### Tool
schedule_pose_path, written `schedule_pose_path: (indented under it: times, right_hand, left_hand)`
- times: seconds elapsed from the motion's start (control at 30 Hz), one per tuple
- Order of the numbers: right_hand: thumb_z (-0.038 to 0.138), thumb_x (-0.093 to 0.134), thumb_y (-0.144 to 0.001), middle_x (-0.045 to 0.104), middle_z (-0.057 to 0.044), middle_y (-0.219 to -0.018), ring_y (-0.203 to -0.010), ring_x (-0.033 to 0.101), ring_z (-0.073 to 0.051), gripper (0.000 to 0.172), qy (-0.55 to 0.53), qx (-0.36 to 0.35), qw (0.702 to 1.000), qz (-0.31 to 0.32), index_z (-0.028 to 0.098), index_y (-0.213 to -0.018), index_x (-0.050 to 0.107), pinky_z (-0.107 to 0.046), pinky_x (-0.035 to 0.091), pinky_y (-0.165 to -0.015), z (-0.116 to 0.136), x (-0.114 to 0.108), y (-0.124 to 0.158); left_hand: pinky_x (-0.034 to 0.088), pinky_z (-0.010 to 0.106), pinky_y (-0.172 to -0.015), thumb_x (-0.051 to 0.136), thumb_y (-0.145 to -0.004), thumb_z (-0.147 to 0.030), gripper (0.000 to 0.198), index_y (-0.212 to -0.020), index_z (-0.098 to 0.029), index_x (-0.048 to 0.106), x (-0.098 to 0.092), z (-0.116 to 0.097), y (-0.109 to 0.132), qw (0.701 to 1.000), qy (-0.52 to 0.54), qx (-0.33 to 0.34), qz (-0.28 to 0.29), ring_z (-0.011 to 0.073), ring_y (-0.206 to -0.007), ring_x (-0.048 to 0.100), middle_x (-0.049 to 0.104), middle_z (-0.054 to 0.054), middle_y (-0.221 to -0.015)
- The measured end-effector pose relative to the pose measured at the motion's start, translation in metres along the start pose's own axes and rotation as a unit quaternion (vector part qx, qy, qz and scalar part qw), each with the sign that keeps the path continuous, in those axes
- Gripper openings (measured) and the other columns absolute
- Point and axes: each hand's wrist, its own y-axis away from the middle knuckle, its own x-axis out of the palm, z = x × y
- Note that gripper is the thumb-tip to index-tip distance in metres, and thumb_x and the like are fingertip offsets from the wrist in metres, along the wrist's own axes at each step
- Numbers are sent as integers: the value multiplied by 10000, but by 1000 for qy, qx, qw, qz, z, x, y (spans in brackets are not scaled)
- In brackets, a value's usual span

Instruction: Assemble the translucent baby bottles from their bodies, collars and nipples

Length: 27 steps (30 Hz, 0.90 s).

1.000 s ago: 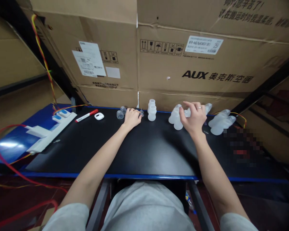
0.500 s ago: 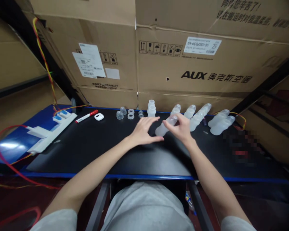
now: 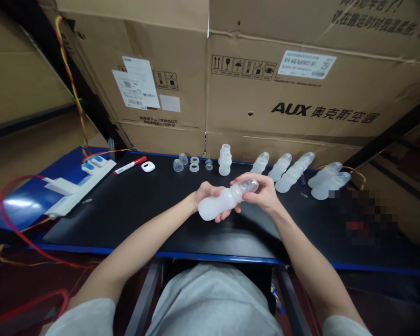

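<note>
A frosted baby bottle (image 3: 215, 205) with a clear dome cap lies tilted between my hands, above the black mat. My left hand (image 3: 207, 189) is wrapped around its body from beneath, fingertips showing below it. At the neck and cap, my right hand (image 3: 264, 190) grips with thumb and fingers. Behind them stand uncapped bottles (image 3: 225, 163), one in front of another. To their left are clear dome caps (image 3: 178, 165), pale rings (image 3: 194, 168) and small clear round pieces (image 3: 209, 166). Several capped bottles (image 3: 286, 181) rest to the right, partly overlapping in view.
On the left lie a red-and-white marker (image 3: 130, 165), a small white case (image 3: 148, 166) and a white power strip (image 3: 86, 189) with plugs and cables. A large cardboard sheet (image 3: 245, 126) rises behind the black mat (image 3: 133, 210). The blue table edge runs nearest me.
The bottle has come left and nearer to me. My left hand, open and apart from it before, has closed around its body. My right hand keeps hold of the cap end.
</note>
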Motion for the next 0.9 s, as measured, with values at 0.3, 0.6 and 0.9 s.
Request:
schedule_pose_path:
  times: [0.3, 0.6, 0.9]
  right_hand:
    - [694, 870, -858, 806, -105, -1254, -1051, 789, -279, 579, 144, -27, 982, -118, 329, -1270, 690, -461, 636, -923, -10, -67, -11]
    - [273, 863, -868, 768, -85, -1292, -1021, 732, -208, 697, 269, 93, 954, 90, 214, -1500, 574, -371, 592, -985, -105, 58, -27]
    - [295, 805, -969, 691, -172, -1390, -1108, 704, -265, 539, 270, 35, 959, 75, 175, -1467, 635, -466, 584, -1065, -143, 151, -89]
  left_hand:
    - [506, 385, -501, 575, -617, -628, 716, -1107, -126, 721, 11, -18, 16, 991, -8, 69, -116, 281, -509, 639, 656, 109, -615]
    - [577, 411, -618, 502, -924, -686, 652, -1278, -162, 665, -34, -55, 96, 850, -107, 297, -421, 241, -619, 666, 687, 68, -763]
    - [539, 280, -510, 759, -862, -776, 645, -1121, -187, 706, -62, -52, 111, 709, -216, 414, -528, 168, -520, 656, 705, 11, -703]
